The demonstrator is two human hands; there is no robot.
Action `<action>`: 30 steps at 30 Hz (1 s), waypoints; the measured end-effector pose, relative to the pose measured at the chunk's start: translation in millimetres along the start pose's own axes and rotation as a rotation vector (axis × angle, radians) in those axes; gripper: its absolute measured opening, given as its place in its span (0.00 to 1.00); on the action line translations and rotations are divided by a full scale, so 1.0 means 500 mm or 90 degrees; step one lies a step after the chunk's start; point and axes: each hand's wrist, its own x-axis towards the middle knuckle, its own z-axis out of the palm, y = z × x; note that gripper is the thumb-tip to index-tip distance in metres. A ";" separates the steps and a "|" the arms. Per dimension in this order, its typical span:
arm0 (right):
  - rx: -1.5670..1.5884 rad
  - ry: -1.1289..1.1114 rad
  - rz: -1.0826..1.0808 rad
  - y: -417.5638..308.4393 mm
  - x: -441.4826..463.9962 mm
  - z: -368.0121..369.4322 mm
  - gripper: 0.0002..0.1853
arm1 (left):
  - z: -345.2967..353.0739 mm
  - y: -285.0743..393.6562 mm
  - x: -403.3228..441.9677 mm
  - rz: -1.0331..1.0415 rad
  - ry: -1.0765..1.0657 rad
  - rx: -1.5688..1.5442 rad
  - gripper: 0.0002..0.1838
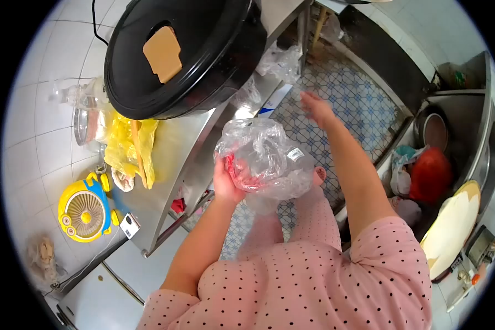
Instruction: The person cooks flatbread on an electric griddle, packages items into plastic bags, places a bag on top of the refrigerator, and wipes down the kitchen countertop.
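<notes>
My left hand (225, 184) is closed around the lower left side of a crumpled clear plastic bag (278, 146), held in front of my body. Red shows through the film near my fingers, and a small white label is on the bag's right side. My right hand (317, 110) is stretched forward over the tiled floor, fingers extended and slightly blurred, with nothing in it. The bag and my right hand are apart. More clear plastic (280, 60) hangs beside the metal table, above a white and blue packet (276, 100).
A large black lidded cooker (214, 66) stands on the steel table (173, 154) at left. Near it are a yellow plastic bag (121, 143), a yellow-blue fan (85, 214) and a bottle (88, 94). At right, a red bag (432, 175) lies beside a round board (451, 231).
</notes>
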 end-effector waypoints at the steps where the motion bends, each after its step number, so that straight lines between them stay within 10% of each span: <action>1: 0.049 -0.090 0.033 0.006 -0.059 -0.001 0.42 | 0.003 -0.002 0.000 -0.016 -0.025 0.003 0.29; 7: 0.148 -0.275 -0.024 0.064 -0.368 0.010 0.37 | 0.058 -0.003 -0.002 -0.101 -0.132 0.092 0.28; 10: 0.032 -0.086 -0.028 0.026 -0.489 -0.004 0.25 | 0.097 0.001 -0.008 -0.145 -0.186 0.186 0.30; 17: 0.570 0.146 -0.250 0.055 -0.713 0.023 0.11 | 0.182 0.021 -0.099 -0.347 -0.331 0.464 0.39; 20: 0.558 0.138 -0.289 0.102 -0.833 0.061 0.16 | 0.177 -0.030 -0.097 -0.763 -0.606 0.248 0.43; 23: 0.525 0.190 -0.311 0.211 -0.900 0.079 0.19 | 0.216 -0.113 -0.185 -0.896 -0.678 0.164 0.39; 25: 0.558 0.375 -0.240 0.234 -0.945 0.151 0.18 | 0.258 -0.115 -0.335 -0.520 -0.472 0.406 0.35; 30: 0.577 0.394 -0.245 0.376 -1.045 0.235 0.19 | 0.283 -0.179 -0.355 -0.798 -0.945 0.129 0.28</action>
